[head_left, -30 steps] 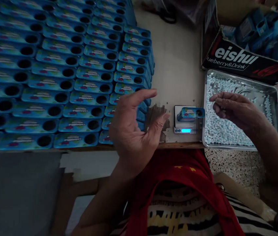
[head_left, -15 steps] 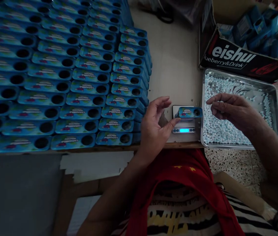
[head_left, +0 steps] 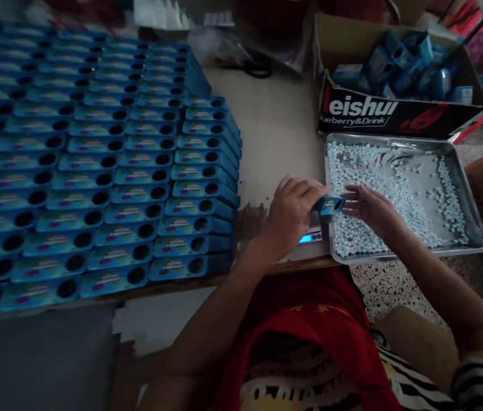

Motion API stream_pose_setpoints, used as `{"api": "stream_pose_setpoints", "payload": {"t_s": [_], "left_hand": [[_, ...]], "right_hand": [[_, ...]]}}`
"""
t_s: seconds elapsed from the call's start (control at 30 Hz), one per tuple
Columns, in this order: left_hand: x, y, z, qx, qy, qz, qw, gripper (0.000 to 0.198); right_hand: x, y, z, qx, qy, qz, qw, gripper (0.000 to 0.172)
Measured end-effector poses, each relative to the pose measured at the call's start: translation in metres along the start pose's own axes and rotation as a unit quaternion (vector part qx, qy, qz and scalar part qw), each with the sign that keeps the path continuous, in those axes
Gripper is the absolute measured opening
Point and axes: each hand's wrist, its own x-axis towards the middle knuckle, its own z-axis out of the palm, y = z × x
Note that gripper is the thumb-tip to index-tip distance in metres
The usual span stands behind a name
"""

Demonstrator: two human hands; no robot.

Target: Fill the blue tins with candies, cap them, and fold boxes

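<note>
My left hand [head_left: 295, 208] is wrapped over a small blue printed box [head_left: 331, 205], just above the digital scale. The box's printed face with its dark round hole is partly covered by my fingers. Below it, the small digital scale [head_left: 316, 233] shows a lit blue display, half hidden by my left hand. My right hand [head_left: 372, 210] has its fingers stretched toward the box's right end, over the near-left part of the metal tray [head_left: 474, 200]; whether the fingertips touch the box I cannot tell. Small pale blue and white pellets [head_left: 363, 234] lie in the tray.
Rows of matching blue boxes [head_left: 138, 194] stand packed on the left of the table [head_left: 273, 120]. Behind the tray, an open black carton [head_left: 363, 114] holds several loose blue boxes. A dark-handled tool [head_left: 258, 69] lies at the back. The table's front edge runs close to my body.
My left hand has closed on the blue box and moved it off the scale toward the tray. My right hand's fingers have straightened beside the box. The camera view has shifted.
</note>
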Motion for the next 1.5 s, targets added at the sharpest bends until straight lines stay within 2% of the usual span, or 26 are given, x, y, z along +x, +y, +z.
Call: {"api": "stream_pose_setpoints", "payload": {"t_s": [0.1,0.2,0.3,0.4,0.47,0.57,0.63,0.7,0.8,0.9,0.97,1.07,1.17,1.27,1.37,1.5], "left_hand": [[0.022,0.023,0.001,0.096,-0.002,0.11,0.989,0.027],[0.029,0.024,0.01,0.105,0.0,0.105,0.989,0.029],[0.023,0.01,0.015,0.059,0.016,0.027,0.998,0.035],[0.008,-0.005,0.013,-0.031,0.072,-0.093,0.993,0.03],[-0.007,-0.014,0.012,-0.117,0.117,-0.182,0.969,0.033],[-0.032,-0.025,0.015,-0.249,0.159,-0.293,0.909,0.053],[-0.046,-0.03,0.019,-0.3,0.164,-0.335,0.878,0.059],[-0.057,-0.034,0.022,-0.319,0.164,-0.349,0.866,0.061],[-0.063,-0.035,0.024,-0.312,0.152,-0.334,0.876,0.058],[-0.065,-0.03,0.017,-0.265,0.135,-0.291,0.909,0.057],[-0.067,-0.022,0.004,-0.227,0.143,-0.254,0.929,0.058],[-0.073,-0.004,-0.024,-0.18,0.172,-0.216,0.944,0.051],[-0.077,0.013,-0.055,-0.133,0.206,-0.196,0.949,0.045],[-0.076,0.022,-0.076,-0.123,0.254,-0.165,0.945,0.045],[-0.074,0.019,-0.084,-0.135,0.282,-0.13,0.941,0.047],[-0.076,0.012,-0.082,-0.144,0.271,-0.122,0.944,0.045]], "right_hand": [[0.003,0.014,0.006,0.148,-0.037,0.079,0.985,0.035],[0.004,0.019,0.013,0.227,-0.054,0.096,0.968,0.036],[0.007,0.022,0.017,0.253,-0.056,0.107,0.96,0.03],[0.011,0.021,0.016,0.244,-0.071,0.138,0.957,0.019],[0.012,0.017,0.011,0.222,-0.08,0.145,0.961,0.01],[0.01,0.01,0.0,0.178,-0.073,0.123,0.974,0.021],[0.008,0.006,-0.006,0.151,-0.059,0.103,0.981,0.023],[0.006,0.003,-0.008,0.127,-0.051,0.096,0.986,0.015],[0.004,-0.001,-0.003,0.101,-0.052,0.105,0.988,0.009],[0.003,-0.004,0.004,0.09,-0.053,0.099,0.99,0.008],[0.003,-0.008,0.007,0.073,-0.05,0.092,0.992,0.015],[-0.001,-0.017,0.006,0.034,-0.042,0.083,0.995,0.026],[-0.005,-0.027,0.007,0.01,-0.018,0.07,0.997,0.022],[-0.009,-0.035,0.015,-0.02,-0.016,0.064,0.998,0.018],[-0.011,-0.041,0.03,-0.063,-0.06,0.052,0.995,0.019],[-0.01,-0.048,0.051,-0.082,-0.1,0.028,0.991,0.018]]}}
